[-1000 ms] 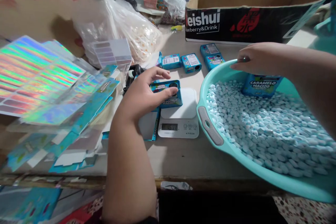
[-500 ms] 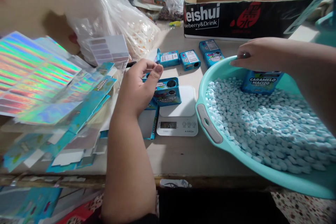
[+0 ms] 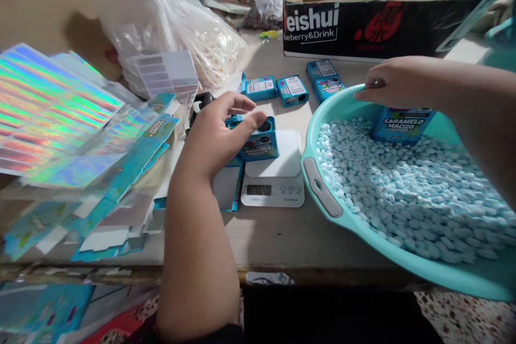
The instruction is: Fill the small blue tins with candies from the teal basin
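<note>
My left hand (image 3: 215,131) hovers by a small blue candy box (image 3: 260,146) standing on a white digital scale (image 3: 272,196). Its thumb reaches over the box top, fingers apart, and hides part of it. The box top has a dark spot; whether that is an opening is unclear. Over the far rim of a turquoise basin (image 3: 365,242), my right hand (image 3: 397,83) is closed; what its fingers grip is hidden. Just below it, a second blue candy box (image 3: 403,126) lettered "Caramelo Macizo" touches the pale blue candies (image 3: 407,188) in the basin.
Several more blue boxes (image 3: 292,91) sit behind the scale. Flat printed cartons and shiny sheets (image 3: 52,118) heap up at left. Clear plastic bags (image 3: 189,32) and a black cardboard box (image 3: 346,32) stand at the back. The table's front edge (image 3: 306,274) runs below.
My left hand has moved slightly right, its thumb now over the box on the scale, and its thumb and fingers have spread apart. My right hand stays in place.
</note>
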Demonstrator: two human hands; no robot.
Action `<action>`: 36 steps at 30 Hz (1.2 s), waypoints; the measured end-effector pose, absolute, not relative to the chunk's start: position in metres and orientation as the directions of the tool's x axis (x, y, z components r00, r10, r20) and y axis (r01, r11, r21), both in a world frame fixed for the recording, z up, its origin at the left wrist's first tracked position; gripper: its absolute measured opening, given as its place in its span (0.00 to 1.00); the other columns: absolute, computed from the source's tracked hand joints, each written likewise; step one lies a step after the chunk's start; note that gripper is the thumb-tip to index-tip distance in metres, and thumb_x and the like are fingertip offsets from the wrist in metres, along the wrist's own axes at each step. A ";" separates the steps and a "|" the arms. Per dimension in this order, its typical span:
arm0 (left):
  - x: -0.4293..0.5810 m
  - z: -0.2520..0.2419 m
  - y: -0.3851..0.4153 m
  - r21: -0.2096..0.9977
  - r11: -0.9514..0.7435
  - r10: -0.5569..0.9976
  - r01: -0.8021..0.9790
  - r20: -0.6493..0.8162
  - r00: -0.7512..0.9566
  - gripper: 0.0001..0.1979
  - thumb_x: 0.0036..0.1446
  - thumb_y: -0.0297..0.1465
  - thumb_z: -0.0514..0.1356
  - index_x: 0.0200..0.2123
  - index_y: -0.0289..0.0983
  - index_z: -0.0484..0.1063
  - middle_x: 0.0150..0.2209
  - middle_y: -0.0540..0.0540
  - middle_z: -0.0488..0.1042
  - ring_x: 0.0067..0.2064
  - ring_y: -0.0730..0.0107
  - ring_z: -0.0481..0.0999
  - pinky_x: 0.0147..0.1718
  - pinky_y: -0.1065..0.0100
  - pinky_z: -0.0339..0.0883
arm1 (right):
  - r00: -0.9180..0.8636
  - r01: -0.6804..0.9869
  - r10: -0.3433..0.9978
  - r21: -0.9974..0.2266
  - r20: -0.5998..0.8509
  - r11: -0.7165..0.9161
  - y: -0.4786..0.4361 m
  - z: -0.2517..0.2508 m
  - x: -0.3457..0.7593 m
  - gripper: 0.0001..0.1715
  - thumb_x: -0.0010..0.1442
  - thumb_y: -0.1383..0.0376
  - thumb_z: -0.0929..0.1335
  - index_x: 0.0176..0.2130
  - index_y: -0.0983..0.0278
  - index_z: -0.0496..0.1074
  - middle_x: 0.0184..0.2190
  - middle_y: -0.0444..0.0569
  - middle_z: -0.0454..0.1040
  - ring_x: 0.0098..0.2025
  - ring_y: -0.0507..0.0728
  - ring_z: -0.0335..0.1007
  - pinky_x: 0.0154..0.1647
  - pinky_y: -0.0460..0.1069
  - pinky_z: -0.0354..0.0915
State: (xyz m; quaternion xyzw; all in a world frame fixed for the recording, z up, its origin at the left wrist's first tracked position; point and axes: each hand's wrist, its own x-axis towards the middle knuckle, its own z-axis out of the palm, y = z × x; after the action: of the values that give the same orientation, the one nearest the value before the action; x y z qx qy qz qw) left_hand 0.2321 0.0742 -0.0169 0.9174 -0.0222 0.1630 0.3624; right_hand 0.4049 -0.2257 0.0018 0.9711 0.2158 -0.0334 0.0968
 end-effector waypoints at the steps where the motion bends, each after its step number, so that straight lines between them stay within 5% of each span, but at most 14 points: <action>1: 0.233 -0.016 0.074 0.647 -0.744 0.035 -0.165 0.285 0.958 0.20 0.57 0.46 0.65 0.49 0.42 0.73 0.51 0.45 0.77 0.51 0.58 0.76 0.50 0.60 0.69 | 0.903 0.428 0.416 0.170 -0.105 -0.887 -0.227 0.001 0.406 0.22 0.64 0.50 0.65 0.38 0.66 0.76 0.26 0.50 0.71 0.25 0.50 0.55 0.30 0.52 0.53; 5: 0.232 -0.013 0.071 0.494 -0.855 -0.081 -0.155 0.168 0.982 0.24 0.49 0.40 0.70 0.50 0.42 0.75 0.46 0.45 0.79 0.45 0.57 0.78 0.44 0.60 0.70 | 0.889 0.457 0.447 0.161 -0.095 -0.875 -0.229 0.000 0.409 0.22 0.63 0.50 0.65 0.38 0.66 0.75 0.29 0.52 0.72 0.26 0.52 0.55 0.30 0.53 0.53; 12: 0.177 0.023 0.087 0.337 -0.917 -0.140 -0.213 0.228 0.964 0.16 0.53 0.41 0.67 0.45 0.45 0.76 0.41 0.49 0.79 0.39 0.60 0.77 0.37 0.63 0.70 | 0.857 0.516 0.510 0.141 -0.078 -0.845 -0.228 0.003 0.405 0.21 0.62 0.49 0.64 0.32 0.64 0.71 0.31 0.53 0.71 0.28 0.54 0.57 0.32 0.52 0.54; 16: 0.158 0.032 0.105 0.276 -0.934 -0.222 -0.228 0.051 0.974 0.17 0.54 0.32 0.61 0.48 0.45 0.77 0.47 0.47 0.79 0.45 0.57 0.79 0.44 0.58 0.73 | 0.854 0.519 0.508 0.122 -0.110 -0.846 -0.227 0.006 0.402 0.20 0.62 0.50 0.63 0.32 0.63 0.71 0.33 0.55 0.72 0.29 0.55 0.58 0.33 0.53 0.55; 21: 0.166 0.009 0.125 0.093 -0.972 -0.210 -0.217 0.080 0.974 0.23 0.53 0.26 0.57 0.53 0.40 0.75 0.51 0.39 0.77 0.53 0.50 0.76 0.53 0.48 0.70 | 0.850 0.525 0.518 0.078 -0.094 -0.847 -0.226 0.010 0.394 0.21 0.63 0.52 0.63 0.37 0.66 0.74 0.38 0.58 0.74 0.32 0.56 0.62 0.34 0.53 0.56; 29: 0.154 -0.030 0.135 0.264 -0.950 -0.108 -0.166 0.219 0.970 0.18 0.61 0.36 0.59 0.53 0.40 0.74 0.54 0.42 0.72 0.56 0.57 0.73 0.55 0.58 0.70 | 0.872 0.473 0.463 0.026 -0.161 -0.881 -0.232 0.018 0.393 0.20 0.60 0.54 0.70 0.46 0.64 0.77 0.36 0.51 0.76 0.31 0.54 0.66 0.32 0.50 0.56; 32: 0.154 -0.044 0.142 0.203 -0.971 -0.060 -0.123 0.293 0.954 0.23 0.62 0.41 0.59 0.57 0.38 0.72 0.62 0.37 0.65 0.63 0.49 0.67 0.62 0.50 0.63 | 0.869 0.455 0.441 0.014 -0.225 -0.890 -0.241 0.030 0.390 0.28 0.54 0.57 0.75 0.53 0.60 0.75 0.38 0.47 0.77 0.31 0.52 0.67 0.33 0.49 0.57; 36: 0.160 -0.061 0.141 0.155 -0.987 -0.015 -0.052 0.232 0.973 0.30 0.65 0.43 0.53 0.66 0.36 0.61 0.67 0.35 0.62 0.68 0.44 0.59 0.65 0.42 0.55 | 0.908 0.358 0.305 0.156 -0.287 -0.920 -0.245 0.046 0.381 0.38 0.51 0.59 0.78 0.59 0.62 0.72 0.41 0.50 0.77 0.34 0.55 0.72 0.35 0.50 0.61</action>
State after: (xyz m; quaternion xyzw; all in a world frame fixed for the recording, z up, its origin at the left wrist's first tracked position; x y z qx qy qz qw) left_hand 0.1597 0.1406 -0.0614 0.9899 -0.0168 0.1158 0.0802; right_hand 0.3806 -0.2450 0.0455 0.9713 0.1707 -0.1296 0.1030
